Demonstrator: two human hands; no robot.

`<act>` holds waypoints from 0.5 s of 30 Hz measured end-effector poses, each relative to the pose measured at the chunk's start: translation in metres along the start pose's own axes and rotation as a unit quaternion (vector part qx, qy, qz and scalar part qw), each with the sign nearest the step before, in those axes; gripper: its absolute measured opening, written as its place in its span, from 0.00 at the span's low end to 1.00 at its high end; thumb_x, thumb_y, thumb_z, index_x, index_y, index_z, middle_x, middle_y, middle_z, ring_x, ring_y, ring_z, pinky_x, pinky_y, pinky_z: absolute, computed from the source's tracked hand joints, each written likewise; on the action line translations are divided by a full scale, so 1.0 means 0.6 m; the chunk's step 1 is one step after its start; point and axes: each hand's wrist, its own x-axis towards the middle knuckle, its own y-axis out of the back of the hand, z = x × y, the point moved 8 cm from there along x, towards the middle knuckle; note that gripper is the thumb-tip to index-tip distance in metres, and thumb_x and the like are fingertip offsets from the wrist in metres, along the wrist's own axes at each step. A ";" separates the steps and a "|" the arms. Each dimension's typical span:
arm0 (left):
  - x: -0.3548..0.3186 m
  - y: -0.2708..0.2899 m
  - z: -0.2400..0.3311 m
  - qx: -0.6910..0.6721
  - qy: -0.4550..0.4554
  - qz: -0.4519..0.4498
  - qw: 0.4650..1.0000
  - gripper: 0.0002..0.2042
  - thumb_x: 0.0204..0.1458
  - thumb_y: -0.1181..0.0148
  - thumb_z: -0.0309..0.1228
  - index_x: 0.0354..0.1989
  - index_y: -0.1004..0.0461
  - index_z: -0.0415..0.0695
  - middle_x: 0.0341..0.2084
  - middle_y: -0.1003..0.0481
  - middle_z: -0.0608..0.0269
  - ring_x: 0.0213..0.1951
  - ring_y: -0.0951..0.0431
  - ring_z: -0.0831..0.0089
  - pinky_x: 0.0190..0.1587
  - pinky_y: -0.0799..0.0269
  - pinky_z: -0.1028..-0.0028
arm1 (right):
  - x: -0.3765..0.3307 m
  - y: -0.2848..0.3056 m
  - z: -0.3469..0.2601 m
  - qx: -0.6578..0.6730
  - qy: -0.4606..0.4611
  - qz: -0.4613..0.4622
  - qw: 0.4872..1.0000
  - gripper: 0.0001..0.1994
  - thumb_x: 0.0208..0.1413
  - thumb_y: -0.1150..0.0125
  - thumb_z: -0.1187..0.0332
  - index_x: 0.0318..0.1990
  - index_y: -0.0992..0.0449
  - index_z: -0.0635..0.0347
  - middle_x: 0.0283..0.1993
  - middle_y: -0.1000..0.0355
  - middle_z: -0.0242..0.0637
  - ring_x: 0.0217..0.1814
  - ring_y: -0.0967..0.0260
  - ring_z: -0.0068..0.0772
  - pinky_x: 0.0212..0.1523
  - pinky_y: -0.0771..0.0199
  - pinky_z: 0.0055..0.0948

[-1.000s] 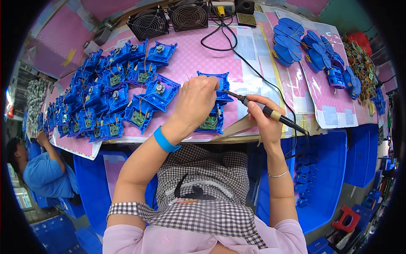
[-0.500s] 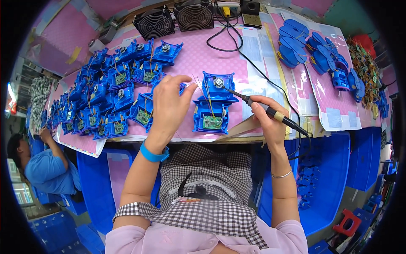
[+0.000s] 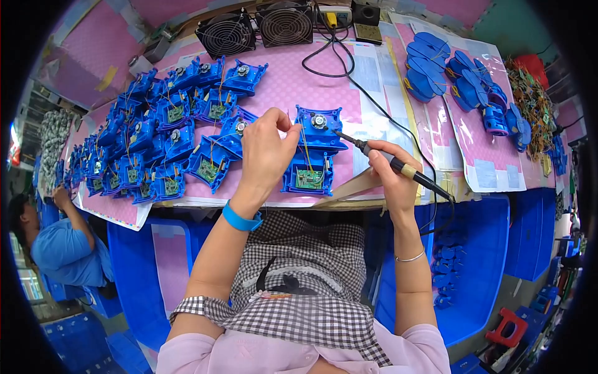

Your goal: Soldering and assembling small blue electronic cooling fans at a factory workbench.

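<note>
- Left hand (image 3: 269, 148): fingers curled beside the wires (image 3: 305, 145); cannot tell if pinching
- Right hand (image 3: 396, 179): fingers pinching the iron (image 3: 430, 182), tip near the speaker (image 3: 319, 121)
- Blue shell (image 3: 329, 143) on the surface (image 3: 280, 78), between the hands

- Pale pink shirt (image 3: 268, 350), short sleeves (image 3: 190, 354) at 7 and 5 o'clock
- Black-and-white checked apron (image 3: 299, 321) at 6 o'clock, with a black motif (image 3: 296, 284) and curved white trim (image 3: 321, 276)
- Bright blue wristband (image 3: 240, 219) at 8 o'clock
- Thin silvery bangle (image 3: 411, 257) at 4 o'clock
</note>
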 end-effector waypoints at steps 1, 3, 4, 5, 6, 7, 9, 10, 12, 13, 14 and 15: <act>0.003 -0.007 -0.004 -0.005 0.015 -0.016 1.000 0.09 0.45 0.35 0.29 0.24 0.27 0.37 0.21 0.23 0.54 0.25 0.22 0.59 0.30 0.30 0.63 | 0.000 -0.001 0.003 0.000 0.000 0.000 1.000 0.10 0.53 0.37 0.74 0.43 0.20 0.67 0.25 0.26 0.33 0.24 0.33 0.15 0.26 0.35 0.14; 0.004 -0.013 -0.004 -0.009 0.030 -0.031 0.999 0.09 0.44 0.34 0.28 0.24 0.28 0.37 0.21 0.23 0.54 0.25 0.21 0.60 0.30 0.29 0.64 | -0.001 -0.001 0.009 0.021 0.002 0.008 1.000 0.09 0.52 0.37 0.76 0.41 0.19 0.65 0.25 0.27 0.25 0.22 0.40 0.09 0.22 0.45 0.14; 0.003 -0.010 -0.003 -0.035 0.041 -0.020 0.998 0.09 0.44 0.34 0.28 0.25 0.27 0.37 0.22 0.22 0.54 0.26 0.21 0.61 0.30 0.29 0.66 | -0.001 -0.001 0.009 0.021 0.002 0.008 1.000 0.09 0.52 0.37 0.76 0.41 0.19 0.65 0.25 0.27 0.25 0.22 0.40 0.09 0.22 0.45 0.14; 0.003 -0.007 -0.002 -0.060 0.052 -0.009 0.997 0.09 0.44 0.34 0.28 0.25 0.27 0.37 0.22 0.22 0.54 0.26 0.20 0.62 0.31 0.28 0.67 | -0.002 -0.001 0.006 0.027 0.007 0.007 1.000 0.09 0.52 0.37 0.76 0.41 0.19 0.65 0.25 0.27 0.25 0.22 0.40 0.09 0.22 0.45 0.14; 0.003 -0.007 0.000 -0.060 0.052 -0.009 0.997 0.09 0.44 0.34 0.28 0.25 0.27 0.37 0.22 0.22 0.54 0.26 0.20 0.62 0.31 0.28 0.67 | -0.002 -0.001 0.004 0.032 0.011 0.007 0.999 0.09 0.52 0.37 0.76 0.41 0.19 0.65 0.25 0.27 0.25 0.22 0.41 0.09 0.22 0.45 0.14; 0.002 -0.006 0.000 -0.084 0.056 -0.008 0.995 0.08 0.44 0.34 0.28 0.26 0.25 0.37 0.23 0.22 0.54 0.27 0.20 0.63 0.32 0.27 0.68 | -0.002 -0.002 0.004 0.032 0.011 0.007 0.999 0.09 0.52 0.37 0.76 0.41 0.19 0.65 0.25 0.27 0.25 0.22 0.41 0.09 0.22 0.45 0.14; 0.000 -0.005 0.003 -0.108 0.061 -0.009 0.992 0.07 0.45 0.35 0.28 0.28 0.24 0.37 0.24 0.21 0.54 0.28 0.19 0.64 0.33 0.27 0.69 | -0.003 -0.003 0.005 0.035 0.008 0.005 0.999 0.09 0.52 0.37 0.76 0.41 0.19 0.65 0.25 0.28 0.25 0.22 0.41 0.09 0.22 0.45 0.14; 0.000 -0.011 0.011 -0.119 0.041 -0.038 0.991 0.07 0.45 0.35 0.28 0.29 0.22 0.37 0.24 0.21 0.54 0.29 0.19 0.64 0.33 0.26 0.69 | -0.003 -0.001 0.004 0.036 0.008 0.005 0.999 0.09 0.52 0.37 0.76 0.41 0.19 0.65 0.25 0.28 0.25 0.22 0.41 0.09 0.22 0.45 0.14; 0.000 -0.021 0.020 -0.130 0.021 -0.067 0.989 0.07 0.45 0.36 0.28 0.31 0.21 0.37 0.25 0.20 0.54 0.29 0.19 0.63 0.34 0.26 0.69 | -0.002 0.002 0.007 0.008 -0.007 0.000 1.000 0.10 0.53 0.38 0.74 0.42 0.20 0.66 0.26 0.25 0.33 0.24 0.33 0.15 0.26 0.35 0.14; 0.001 -0.031 0.026 -0.114 0.003 -0.090 0.989 0.07 0.45 0.37 0.27 0.32 0.20 0.38 0.25 0.20 0.53 0.29 0.19 0.62 0.35 0.25 0.68 | -0.001 0.002 0.007 0.008 -0.007 0.000 1.000 0.10 0.53 0.38 0.74 0.42 0.20 0.66 0.26 0.25 0.33 0.24 0.33 0.15 0.26 0.35 0.14; 0.002 -0.040 0.030 -0.097 -0.016 -0.113 0.989 0.07 0.44 0.37 0.27 0.32 0.19 0.38 0.25 0.20 0.52 0.30 0.19 0.60 0.35 0.25 0.67 | -0.001 0.003 0.006 0.006 -0.003 0.004 1.000 0.10 0.53 0.38 0.74 0.42 0.20 0.66 0.26 0.25 0.33 0.24 0.33 0.15 0.26 0.35 0.14; 0.003 -0.043 0.028 -0.097 -0.016 -0.113 0.989 0.07 0.44 0.37 0.27 0.32 0.19 0.38 0.25 0.20 0.52 0.30 0.19 0.60 0.35 0.25 0.67 | -0.001 0.003 0.005 0.005 0.000 0.007 1.000 0.10 0.53 0.38 0.74 0.42 0.20 0.66 0.26 0.25 0.33 0.24 0.33 0.15 0.26 0.35 0.14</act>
